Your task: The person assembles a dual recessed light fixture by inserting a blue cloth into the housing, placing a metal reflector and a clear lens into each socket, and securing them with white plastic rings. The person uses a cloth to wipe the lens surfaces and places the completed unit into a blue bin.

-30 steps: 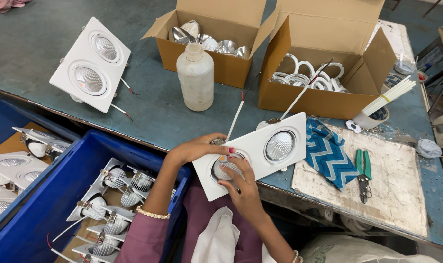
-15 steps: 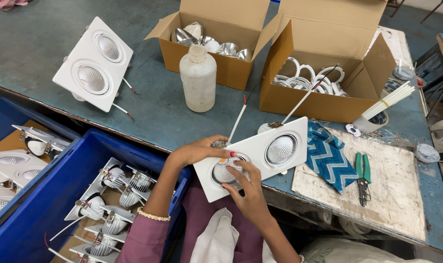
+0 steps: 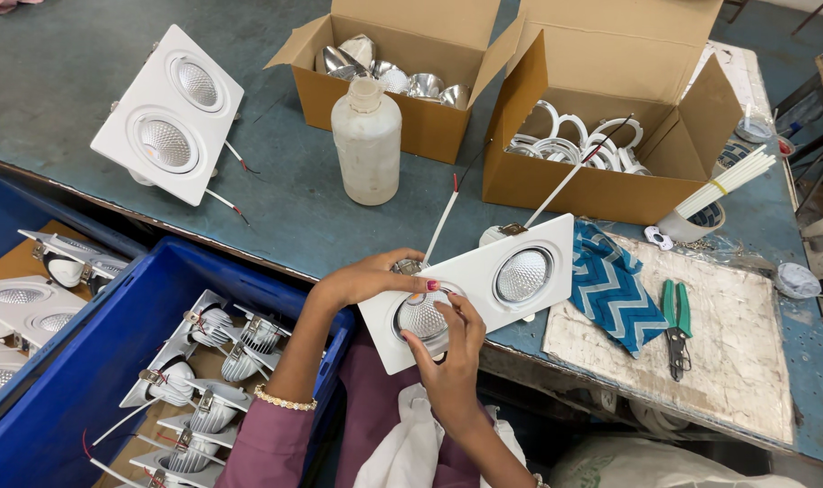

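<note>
- Here, nearest the camera, the right hand [image 3: 449,354] is pinching the rim of the near lamp in a white double downlight fixture [image 3: 470,287], fingers curled around the round reflector.
- The left hand [image 3: 368,278] is gripping the same fixture at its near-left edge, thumb lying on the white face; the fixture is hanging partly over the front edge of the tabletop [image 3: 59,81], tilted.
- To the left, a blue crate [image 3: 86,361] is holding single white lamp units with wires.
- Just right of the fixture, a blue-and-white zigzag cloth [image 3: 615,289] is lying on a worn white board [image 3: 746,361], with green-handled pliers [image 3: 675,323] beside it.
- Further back, a white plastic bottle [image 3: 366,140] is standing upright, and a second double fixture [image 3: 169,116] is lying well apart to the left.
- Farthest, two open cardboard boxes are sitting side by side: the left box [image 3: 411,54] is holding silver reflectors, the right box [image 3: 610,117] white rings.
</note>
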### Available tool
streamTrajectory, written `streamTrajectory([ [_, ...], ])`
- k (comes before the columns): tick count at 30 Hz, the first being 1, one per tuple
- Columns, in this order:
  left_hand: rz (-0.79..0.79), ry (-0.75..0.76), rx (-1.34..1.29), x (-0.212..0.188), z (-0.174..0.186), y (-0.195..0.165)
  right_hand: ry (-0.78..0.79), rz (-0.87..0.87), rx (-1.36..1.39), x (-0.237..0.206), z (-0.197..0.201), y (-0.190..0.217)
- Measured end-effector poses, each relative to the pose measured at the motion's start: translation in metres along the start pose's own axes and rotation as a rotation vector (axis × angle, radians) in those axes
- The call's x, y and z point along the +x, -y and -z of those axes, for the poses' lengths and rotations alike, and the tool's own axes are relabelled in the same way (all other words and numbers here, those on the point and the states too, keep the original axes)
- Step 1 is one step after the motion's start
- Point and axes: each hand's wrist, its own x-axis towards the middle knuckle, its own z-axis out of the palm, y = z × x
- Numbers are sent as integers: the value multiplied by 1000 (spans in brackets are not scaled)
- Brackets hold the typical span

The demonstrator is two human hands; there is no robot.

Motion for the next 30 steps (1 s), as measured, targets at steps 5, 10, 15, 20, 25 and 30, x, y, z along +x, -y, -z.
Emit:
streamTrajectory([
  [5,1,-8,6,2,0,2,10,-65,18,-2,1,4],
  [10,-10,-6,9,1,1,2,26,3,-80,-6,-3,-1],
  [15,19,-18,26,-1,-1,0,35,-18,-43,-10,-2,-6],
  [20,20,-16,23,-2,-1,-2,7,5,-27,-13,-2,-6],
  [25,14,1,-17,-3,-3,-4,32,-5,-43,-13,0,-3],
  [30,13,7,-13,-3,-4,-3,55,-13,-51,-13,3,2],
])
